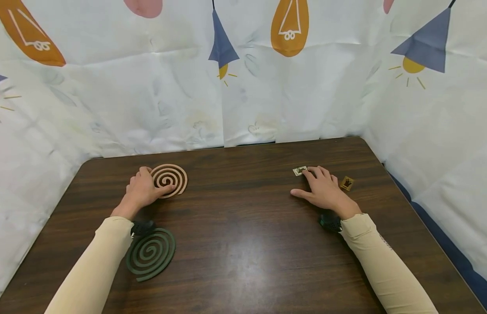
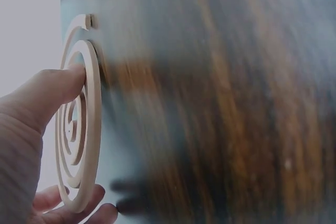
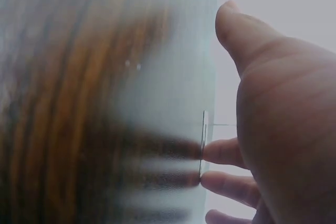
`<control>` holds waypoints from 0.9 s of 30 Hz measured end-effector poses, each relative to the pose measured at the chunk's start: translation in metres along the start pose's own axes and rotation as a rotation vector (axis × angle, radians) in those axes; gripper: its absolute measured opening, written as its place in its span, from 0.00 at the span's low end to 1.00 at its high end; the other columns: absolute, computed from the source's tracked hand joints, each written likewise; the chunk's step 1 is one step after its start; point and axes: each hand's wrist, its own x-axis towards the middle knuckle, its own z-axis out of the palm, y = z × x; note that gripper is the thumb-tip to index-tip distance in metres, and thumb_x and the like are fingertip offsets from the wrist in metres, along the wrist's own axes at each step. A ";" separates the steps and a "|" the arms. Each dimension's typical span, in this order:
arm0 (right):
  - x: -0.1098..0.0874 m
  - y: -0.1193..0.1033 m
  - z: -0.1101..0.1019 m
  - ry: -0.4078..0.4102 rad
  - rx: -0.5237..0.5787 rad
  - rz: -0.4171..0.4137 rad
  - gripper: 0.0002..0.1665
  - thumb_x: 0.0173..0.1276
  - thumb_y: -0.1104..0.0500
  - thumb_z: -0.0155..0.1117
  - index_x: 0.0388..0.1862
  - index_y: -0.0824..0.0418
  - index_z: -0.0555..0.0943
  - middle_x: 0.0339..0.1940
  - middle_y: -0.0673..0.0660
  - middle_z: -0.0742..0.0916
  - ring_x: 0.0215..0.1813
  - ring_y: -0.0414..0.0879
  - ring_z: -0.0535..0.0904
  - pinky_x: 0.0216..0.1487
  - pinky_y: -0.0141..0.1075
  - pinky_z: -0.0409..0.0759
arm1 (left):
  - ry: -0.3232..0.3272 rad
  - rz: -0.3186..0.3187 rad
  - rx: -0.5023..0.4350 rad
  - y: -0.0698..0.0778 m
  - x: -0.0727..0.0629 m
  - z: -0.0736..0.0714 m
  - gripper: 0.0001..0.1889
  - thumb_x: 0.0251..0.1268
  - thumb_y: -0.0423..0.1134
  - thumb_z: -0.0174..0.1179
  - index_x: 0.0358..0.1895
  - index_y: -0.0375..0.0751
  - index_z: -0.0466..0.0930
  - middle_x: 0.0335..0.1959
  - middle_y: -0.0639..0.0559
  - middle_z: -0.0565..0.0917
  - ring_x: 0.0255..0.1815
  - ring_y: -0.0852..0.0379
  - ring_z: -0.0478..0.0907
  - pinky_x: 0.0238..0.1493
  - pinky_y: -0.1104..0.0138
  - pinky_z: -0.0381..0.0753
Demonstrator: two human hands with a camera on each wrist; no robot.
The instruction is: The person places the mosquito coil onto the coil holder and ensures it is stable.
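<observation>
Your left hand (image 1: 140, 192) pinches the tan coil (image 1: 169, 180) at its rim, thumb on the near edge; lift evenly, it looks brittle. The green coil (image 1: 151, 254) lies behind your wrist. Your right hand (image 1: 325, 190) lies flat, straight fingertips touching the small metal stand (image 1: 300, 170); slide it gently.

The right hand (image 3: 278, 124) is lying at three o'clock, its fingertips (image 3: 218, 151) touching the edge of a thin flat piece (image 3: 203, 140) on the blurred brown tabletop (image 3: 79, 103), thumb reaching toward twelve.
</observation>
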 end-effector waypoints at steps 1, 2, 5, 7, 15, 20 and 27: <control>0.000 0.000 0.000 0.002 0.002 0.001 0.54 0.73 0.27 0.56 0.81 0.64 0.62 0.82 0.70 0.62 0.82 0.74 0.51 0.75 0.76 0.52 | 0.000 0.001 -0.009 0.000 0.000 0.000 0.56 0.68 0.64 0.64 0.74 0.17 0.48 0.63 0.15 0.65 0.59 0.17 0.65 0.56 0.30 0.69; -0.001 -0.001 0.000 0.007 0.001 -0.001 0.54 0.73 0.27 0.56 0.81 0.64 0.63 0.82 0.70 0.62 0.82 0.74 0.52 0.75 0.76 0.53 | 0.000 0.003 -0.019 0.001 0.000 0.000 0.56 0.67 0.64 0.64 0.74 0.17 0.48 0.63 0.15 0.65 0.59 0.17 0.66 0.56 0.30 0.69; 0.000 -0.002 0.000 0.011 0.004 0.003 0.53 0.73 0.27 0.56 0.81 0.63 0.63 0.82 0.69 0.63 0.82 0.73 0.52 0.75 0.76 0.53 | -0.003 0.009 -0.053 0.002 0.001 0.001 0.56 0.67 0.63 0.65 0.75 0.19 0.46 0.62 0.16 0.68 0.58 0.20 0.70 0.54 0.33 0.73; -0.001 -0.003 0.000 0.012 0.006 0.005 0.53 0.73 0.27 0.56 0.81 0.63 0.63 0.82 0.69 0.63 0.82 0.73 0.52 0.75 0.75 0.53 | -0.012 0.013 -0.086 0.003 0.000 0.001 0.56 0.68 0.61 0.65 0.76 0.21 0.44 0.60 0.16 0.70 0.57 0.22 0.73 0.52 0.36 0.76; 0.000 -0.003 0.000 0.004 0.002 0.009 0.53 0.73 0.28 0.57 0.81 0.64 0.63 0.82 0.68 0.63 0.83 0.72 0.51 0.76 0.75 0.53 | -0.009 -0.014 -0.174 0.006 0.001 0.000 0.49 0.73 0.58 0.61 0.75 0.28 0.42 0.44 0.27 0.78 0.38 0.38 0.80 0.36 0.56 0.77; 0.000 -0.003 0.000 0.005 0.003 0.009 0.53 0.73 0.29 0.57 0.81 0.65 0.63 0.82 0.68 0.63 0.83 0.72 0.50 0.76 0.75 0.52 | 0.018 -0.007 -0.225 0.008 0.000 -0.001 0.44 0.74 0.58 0.60 0.72 0.29 0.47 0.40 0.33 0.76 0.36 0.43 0.78 0.35 0.60 0.75; 0.000 -0.004 -0.001 0.002 0.010 0.013 0.53 0.74 0.29 0.58 0.81 0.65 0.62 0.82 0.69 0.62 0.84 0.72 0.49 0.77 0.75 0.51 | -0.042 -0.007 -0.314 0.009 -0.004 -0.008 0.44 0.76 0.59 0.57 0.74 0.29 0.46 0.47 0.31 0.78 0.44 0.43 0.80 0.41 0.60 0.77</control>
